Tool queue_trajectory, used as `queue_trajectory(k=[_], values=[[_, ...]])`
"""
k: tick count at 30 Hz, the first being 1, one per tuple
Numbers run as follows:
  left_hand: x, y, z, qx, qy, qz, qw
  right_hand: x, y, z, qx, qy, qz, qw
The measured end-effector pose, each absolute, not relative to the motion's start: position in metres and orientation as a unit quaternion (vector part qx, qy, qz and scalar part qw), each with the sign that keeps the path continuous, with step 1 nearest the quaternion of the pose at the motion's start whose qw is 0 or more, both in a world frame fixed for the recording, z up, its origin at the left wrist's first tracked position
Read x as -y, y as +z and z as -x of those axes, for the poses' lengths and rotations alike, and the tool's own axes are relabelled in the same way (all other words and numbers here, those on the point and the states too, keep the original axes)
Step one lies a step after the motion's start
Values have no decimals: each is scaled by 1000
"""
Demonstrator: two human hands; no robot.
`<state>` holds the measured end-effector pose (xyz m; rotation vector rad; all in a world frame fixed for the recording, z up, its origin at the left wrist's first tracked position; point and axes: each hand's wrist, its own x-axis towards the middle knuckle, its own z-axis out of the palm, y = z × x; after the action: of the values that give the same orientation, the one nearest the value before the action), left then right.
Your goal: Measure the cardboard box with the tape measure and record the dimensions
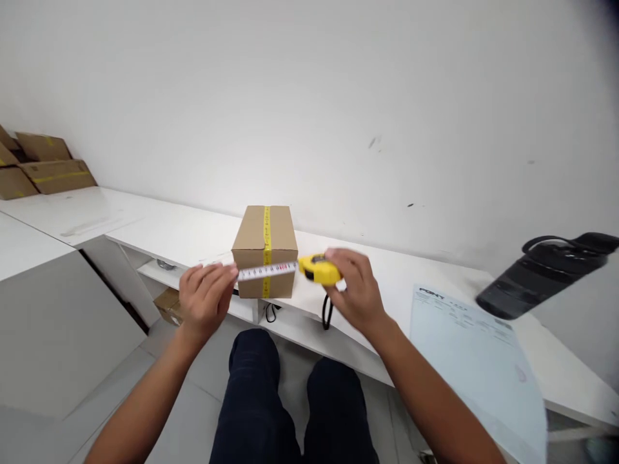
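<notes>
A yellow tape measure (320,269) with a black wrist strap is gripped in my right hand (358,287), to the right of a cardboard box (267,231). Its white blade runs leftward across the front of the box, tilted slightly down to the left. My left hand (207,299) pinches the blade's free end near the box's left front edge. The closed box sits on the white shelf top, with yellow tape along its middle and down its front. I cannot tell whether the blade touches the cardboard.
A dark bottle (541,277) stands at the right, beside a printed sheet (474,361) that overhangs the shelf's front edge. Several cardboard boxes (58,175) are stacked at the far left. Another carton (169,305) lies below the shelf. A white wall rises behind.
</notes>
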<state>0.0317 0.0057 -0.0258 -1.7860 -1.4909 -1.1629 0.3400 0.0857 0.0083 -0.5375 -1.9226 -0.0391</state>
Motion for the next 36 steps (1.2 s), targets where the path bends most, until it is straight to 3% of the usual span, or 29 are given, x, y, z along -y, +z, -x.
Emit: queue_trajectory(k=[2, 5, 10, 15, 18, 23, 27, 29, 36], values=[[28, -60, -50, 520, -405, 711, 243, -45, -14, -355, 843, 38, 189, 501], [70, -118, -87, 389, -396, 813, 175, 6, -61, -370, 855, 261, 208, 398], [90, -197, -144, 343, -433, 834, -13, 59, -141, -374, 547, 672, 367, 339], [86, -240, -180, 401, -448, 780, -174, 79, -176, -368, 426, 777, 337, 318], [84, -240, -188, 374, -492, 760, -202, 71, -164, -373, 539, 718, 335, 286], [79, -212, -185, 379, -564, 696, -234, 17, -107, -397, 817, 470, 274, 190], [60, -174, -183, 474, -527, 599, -374, -83, -57, -415, 864, 101, 463, 172], [38, -150, -183, 469, -503, 589, -425, -143, -40, -421, 835, -52, 542, 79], [-79, -94, -192, 466, -472, 631, -402, -251, -42, -428, 865, -15, 500, 32]])
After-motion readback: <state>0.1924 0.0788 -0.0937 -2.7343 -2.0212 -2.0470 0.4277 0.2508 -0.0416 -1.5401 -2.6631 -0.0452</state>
